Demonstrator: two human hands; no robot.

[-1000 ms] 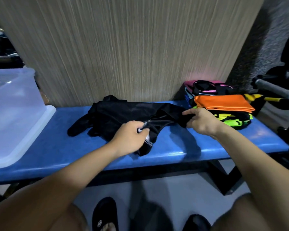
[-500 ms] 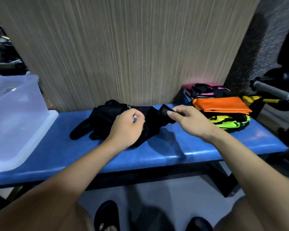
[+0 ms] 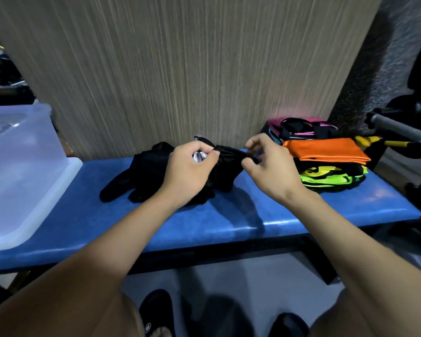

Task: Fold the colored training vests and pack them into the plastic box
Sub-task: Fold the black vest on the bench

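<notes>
Meanwhile, both hands pinch the black vest [image 3: 146, 173] beside the plastic box [image 3: 22, 171].

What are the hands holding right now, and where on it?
Both hold the black vest: left hand grips a bunched edge by its silver patch, right hand pinches the stretched edge beside it.

Blue padded bench [image 3: 229, 222] on dark legs, wood-grain panel wall [image 3: 180, 69] behind, rough grey pillar [image 3: 365, 76] at right, pale grey floor [image 3: 241, 283]
</notes>
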